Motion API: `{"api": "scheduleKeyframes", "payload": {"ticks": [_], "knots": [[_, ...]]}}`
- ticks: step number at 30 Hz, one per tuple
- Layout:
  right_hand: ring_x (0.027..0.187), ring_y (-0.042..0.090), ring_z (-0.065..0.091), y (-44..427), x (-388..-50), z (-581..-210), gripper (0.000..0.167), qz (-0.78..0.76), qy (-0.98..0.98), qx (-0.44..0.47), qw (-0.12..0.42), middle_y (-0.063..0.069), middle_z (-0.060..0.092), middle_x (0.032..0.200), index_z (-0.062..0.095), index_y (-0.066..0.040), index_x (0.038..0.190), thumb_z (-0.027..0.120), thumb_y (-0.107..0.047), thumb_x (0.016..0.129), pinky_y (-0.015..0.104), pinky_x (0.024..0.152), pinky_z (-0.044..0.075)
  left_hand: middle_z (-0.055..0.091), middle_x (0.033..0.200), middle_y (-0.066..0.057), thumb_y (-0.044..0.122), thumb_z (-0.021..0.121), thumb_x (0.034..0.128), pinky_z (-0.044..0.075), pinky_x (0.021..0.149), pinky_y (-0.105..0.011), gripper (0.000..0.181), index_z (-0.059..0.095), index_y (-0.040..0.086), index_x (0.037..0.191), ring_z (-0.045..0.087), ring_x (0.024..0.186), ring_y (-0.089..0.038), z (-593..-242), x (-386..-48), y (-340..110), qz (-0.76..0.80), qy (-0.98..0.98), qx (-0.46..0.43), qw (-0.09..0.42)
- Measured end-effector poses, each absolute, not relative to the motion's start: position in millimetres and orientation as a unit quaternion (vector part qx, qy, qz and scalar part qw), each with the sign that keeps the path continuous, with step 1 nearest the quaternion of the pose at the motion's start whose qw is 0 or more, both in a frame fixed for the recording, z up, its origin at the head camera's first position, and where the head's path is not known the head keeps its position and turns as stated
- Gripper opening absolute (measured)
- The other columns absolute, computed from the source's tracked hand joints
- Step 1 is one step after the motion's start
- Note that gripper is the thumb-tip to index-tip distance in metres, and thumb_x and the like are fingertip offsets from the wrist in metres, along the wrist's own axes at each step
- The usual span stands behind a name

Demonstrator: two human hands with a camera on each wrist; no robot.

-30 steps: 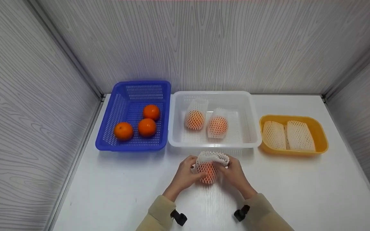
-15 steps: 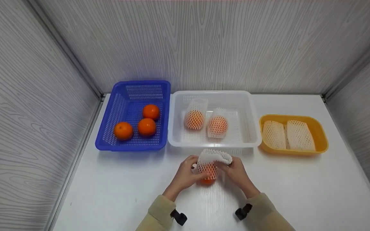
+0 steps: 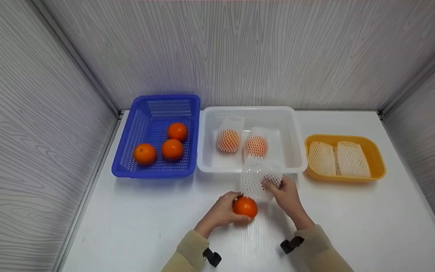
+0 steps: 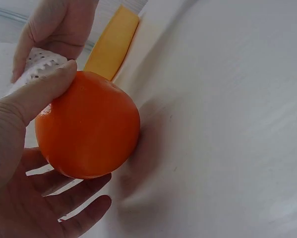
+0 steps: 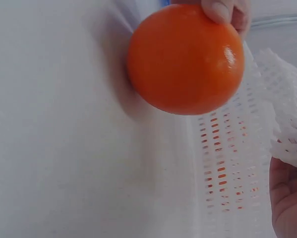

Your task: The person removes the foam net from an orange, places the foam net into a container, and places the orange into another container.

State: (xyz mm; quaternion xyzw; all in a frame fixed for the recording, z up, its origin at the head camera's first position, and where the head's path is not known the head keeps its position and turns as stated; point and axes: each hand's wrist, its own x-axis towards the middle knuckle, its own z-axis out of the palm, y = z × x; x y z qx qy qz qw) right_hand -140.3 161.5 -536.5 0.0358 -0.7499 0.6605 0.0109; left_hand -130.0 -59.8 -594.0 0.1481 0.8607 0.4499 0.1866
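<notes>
My left hand [image 3: 223, 211] grips a bare orange [image 3: 245, 207] near the front of the white table, thumb on one side and fingers curled round the other. In the left wrist view the orange [image 4: 89, 126] fills the middle, its skin uncovered. Just up and to the right, my right hand [image 3: 286, 194] pinches a white foam net sleeve [image 3: 257, 179], which hangs apart from the fruit and overlaps the front rim of the white basket. The right wrist view shows that sleeve [image 5: 292, 114] at its right edge, partly cut off.
A blue basket [image 3: 127, 172] with several oranges stands at the left. Beside it, the white basket [image 3: 210, 168] holds two oranges in net sleeves. At the right, a yellow tray [image 3: 378, 166] carries two flat net sleeves [image 3: 353, 160]. Wood-patterned walls enclose the back and sides.
The net sleeve has come off the orange, drawn up and to the right by my right hand. My left hand keeps hold of the orange, now fully bare.
</notes>
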Motion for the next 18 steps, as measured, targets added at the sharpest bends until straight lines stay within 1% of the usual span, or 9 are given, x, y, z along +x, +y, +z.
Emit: {"api": "scheduleKeyframes", "payload": {"ticks": [2, 5, 8, 11, 15, 18], "knots": [[0.086, 0.018, 0.063, 166, -142, -530, 0.026, 0.664, -0.747, 0.032, 0.021, 0.013, 0.069, 0.103, 0.066, 0.005, 0.114, 0.070, -0.003, 0.090, 0.027, 0.079, 0.055, 0.054, 0.131, -0.006, 0.043, 0.085, 0.0731, 0.045, 0.098, -0.047, 0.081, 0.052, 0.006, 0.138, 0.052, 0.116, -0.026, -594, -130, -59, 0.447, 0.862, 0.146, 0.190], [0.082, 0.015, 0.065, 174, -144, -519, 0.026, 0.668, -0.742, 0.032, 0.047, 0.016, 0.069, 0.100, 0.066, 0.008, 0.113, 0.070, -0.001, 0.089, 0.026, 0.074, 0.055, 0.056, 0.129, -0.005, 0.043, 0.086, 0.0725, 0.045, 0.097, -0.047, 0.080, 0.054, 0.009, 0.137, 0.052, 0.115, -0.025, -595, -130, -59, 0.450, 0.860, 0.144, 0.192], [0.084, 0.015, 0.067, 187, -150, -512, 0.028, 0.673, -0.734, 0.029, 0.080, 0.016, 0.069, 0.101, 0.064, 0.011, 0.114, 0.071, 0.003, 0.087, 0.026, 0.072, 0.056, 0.057, 0.125, -0.003, 0.040, 0.087, 0.0723, 0.046, 0.096, -0.046, 0.076, 0.056, 0.009, 0.135, 0.053, 0.113, -0.024, -595, -130, -58, 0.455, 0.857, 0.148, 0.190], [0.086, 0.014, 0.067, 206, -161, -512, 0.030, 0.673, -0.731, 0.015, 0.110, 0.012, 0.070, 0.101, 0.064, 0.010, 0.115, 0.071, 0.003, 0.087, 0.025, 0.072, 0.055, 0.058, 0.122, -0.002, 0.038, 0.087, 0.0723, 0.046, 0.096, -0.045, 0.073, 0.057, 0.009, 0.133, 0.054, 0.112, -0.022, -594, -131, -59, 0.458, 0.856, 0.152, 0.188], [0.085, 0.014, 0.066, 238, -175, -513, 0.031, 0.657, -0.740, -0.019, 0.142, 0.005, 0.070, 0.099, 0.065, 0.007, 0.115, 0.073, -0.005, 0.087, 0.024, 0.071, 0.055, 0.059, 0.120, -0.001, 0.037, 0.087, 0.0720, 0.046, 0.095, -0.045, 0.073, 0.058, 0.009, 0.132, 0.054, 0.110, -0.022, -594, -132, -58, 0.460, 0.854, 0.151, 0.190], [0.085, 0.014, 0.066, 260, -184, -507, 0.033, 0.642, -0.750, -0.046, 0.152, 0.004, 0.070, 0.099, 0.064, 0.005, 0.116, 0.074, -0.011, 0.089, 0.022, 0.070, 0.055, 0.059, 0.120, -0.001, 0.036, 0.088, 0.0719, 0.046, 0.095, -0.045, 0.073, 0.058, 0.009, 0.132, 0.055, 0.109, -0.021, -594, -132, -58, 0.463, 0.852, 0.148, 0.193]]}}
